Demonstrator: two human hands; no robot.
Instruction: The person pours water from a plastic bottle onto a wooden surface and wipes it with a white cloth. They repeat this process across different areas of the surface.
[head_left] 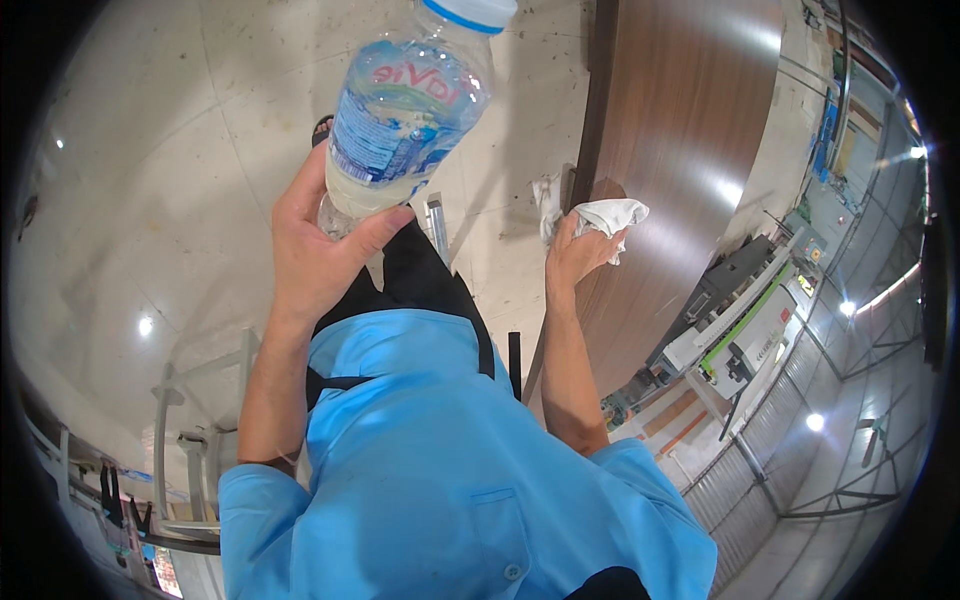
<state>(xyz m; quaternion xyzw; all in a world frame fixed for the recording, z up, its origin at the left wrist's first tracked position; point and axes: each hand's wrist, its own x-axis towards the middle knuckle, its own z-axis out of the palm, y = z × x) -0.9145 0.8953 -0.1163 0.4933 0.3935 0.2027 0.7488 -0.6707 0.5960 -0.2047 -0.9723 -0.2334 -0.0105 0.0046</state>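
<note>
A clear plastic bottle point(405, 120) with a blue-and-white label and a white cap is gripped near its base by my left hand point(325, 235). It is raised in front of me, tilted a little to the right, with cloudy pale liquid inside. My right hand point(577, 250) is closed round a white cloth point(612, 216) at the edge of a brown wood-grain panel point(690, 110). Part of the cloth hangs over the panel's edge, and the rest bunches above my fingers. A damp-looking darker patch shows on the wood beside the cloth.
Pale floor point(150, 200) spreads to the left and ahead. A grey metal frame point(205, 430) stands at my left side. Beyond the panel on the right is a machine point(750, 340) with a green stripe, under a roof with lamps.
</note>
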